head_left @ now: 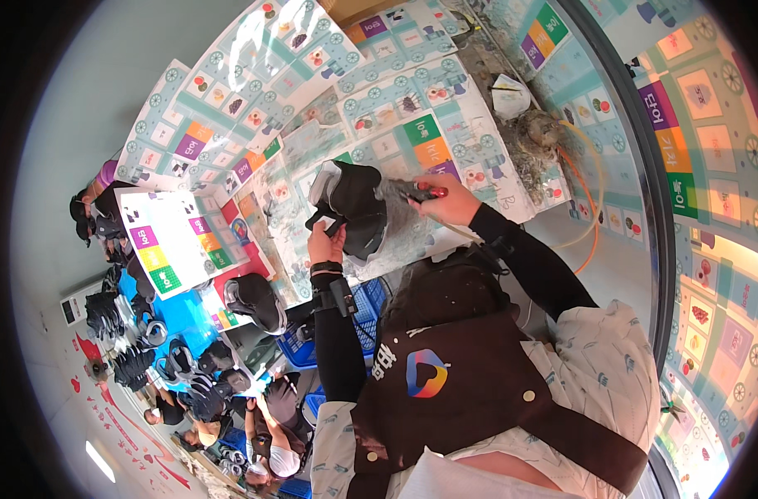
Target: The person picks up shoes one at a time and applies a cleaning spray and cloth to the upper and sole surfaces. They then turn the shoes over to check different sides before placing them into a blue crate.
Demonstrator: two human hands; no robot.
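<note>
My left hand (326,244) is closed on the edge of a black cap (361,206), whose grey-white inner side shows at its far left. The cap is held up over a worktable (487,158) covered with patterned printed sheets. To the right of it, my right hand (454,202) is wrapped round a blow gun (411,192) with a dark body and a red part. The gun's front end points left at the cap and looks close to it; I cannot tell if they touch. Some of the cap's lower edge is hidden by my left fingers.
Another black cap (256,303) sits left of my left forearm. Blue plastic baskets (367,309) stand below the table edge. A yellow hose (599,179) and an orange hose (594,237) curve at the right. Patterned panels (254,75) rise behind; several people work at lower left.
</note>
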